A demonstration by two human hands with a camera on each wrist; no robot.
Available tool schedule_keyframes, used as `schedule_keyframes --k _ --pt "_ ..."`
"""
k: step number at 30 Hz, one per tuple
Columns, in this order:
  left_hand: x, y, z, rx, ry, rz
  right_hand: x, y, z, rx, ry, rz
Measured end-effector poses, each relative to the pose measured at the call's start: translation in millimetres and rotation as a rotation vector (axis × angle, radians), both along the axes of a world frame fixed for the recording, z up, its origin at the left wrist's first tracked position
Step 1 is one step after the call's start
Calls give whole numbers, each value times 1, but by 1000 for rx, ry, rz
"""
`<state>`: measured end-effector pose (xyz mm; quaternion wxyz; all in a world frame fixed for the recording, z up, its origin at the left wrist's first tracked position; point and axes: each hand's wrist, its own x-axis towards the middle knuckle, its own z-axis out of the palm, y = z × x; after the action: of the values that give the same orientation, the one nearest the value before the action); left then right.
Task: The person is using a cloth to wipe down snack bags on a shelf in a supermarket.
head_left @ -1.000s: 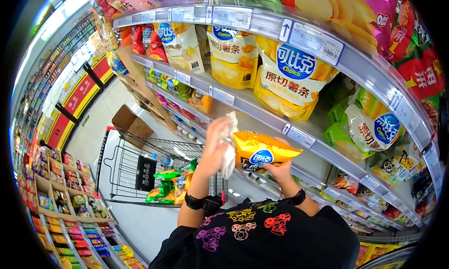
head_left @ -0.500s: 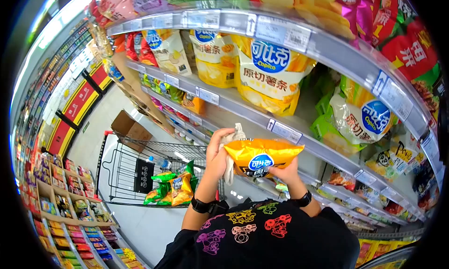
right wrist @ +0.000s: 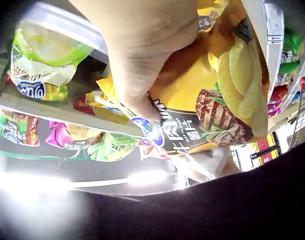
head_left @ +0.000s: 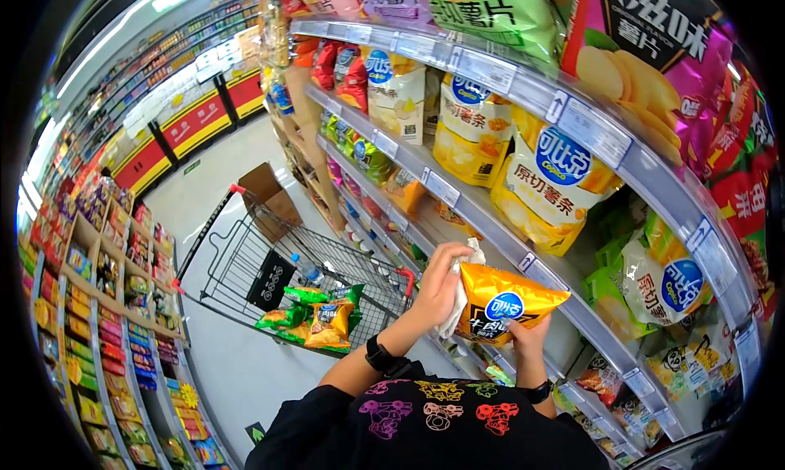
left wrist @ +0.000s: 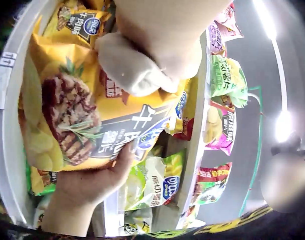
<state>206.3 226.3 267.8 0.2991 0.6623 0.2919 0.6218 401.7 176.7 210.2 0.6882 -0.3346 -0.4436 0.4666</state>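
Observation:
An orange bag of beef-flavour potato chips is held up before the chest, in front of the shelf. My right hand grips its right side, the thumb lying across the printed front. At the bag's left edge my left hand holds a crumpled white cloth against the wrapper. From the left wrist view, the cloth bunches over one end of the bag, whose front shows grilled meat and chips. In the right wrist view the right thumb presses near the blue logo; the fingers behind the bag are hidden.
Shelves of chip bags rise close ahead and right, with a price rail along each edge. To the left stands a wire shopping cart holding green and orange chip bags and a water bottle. A cardboard box sits behind it.
The head view has swung left, showing more of the cart and aisle. My left hand has brought the cloth onto the bag's left edge, and the bag now tilts down to the right.

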Motion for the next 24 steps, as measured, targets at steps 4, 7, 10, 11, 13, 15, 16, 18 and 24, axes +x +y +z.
schedule_keyframes --k 4,7,10,11,13,15,16,18,24 --pt "-4 3 -18 2 74 18 -6 -2 8 53 45 81" --pt "-8 3 -32 -315 141 -171 -6 -6 2 -2 159 132" --pt "-4 18 -77 -586 349 -517 -13 -9 11 -55 298 242" --pt "-4 11 -75 -657 274 -661 -15 -8 14 -72 334 271" --pt "-2 -8 -72 -824 129 -921 -19 -6 17 -84 386 316" --pt "-4 -21 -79 -977 23 -1089 -20 -5 20 -105 371 337" --pt "-6 -24 -83 -1042 -20 -1139 -20 -4 20 -118 364 347" --pt "-6 -25 -91 -1130 -84 -1156 -20 -3 19 -130 291 335" --pt "12 3 -83 -1175 -283 -1035 -16 -5 18 -126 284 284"
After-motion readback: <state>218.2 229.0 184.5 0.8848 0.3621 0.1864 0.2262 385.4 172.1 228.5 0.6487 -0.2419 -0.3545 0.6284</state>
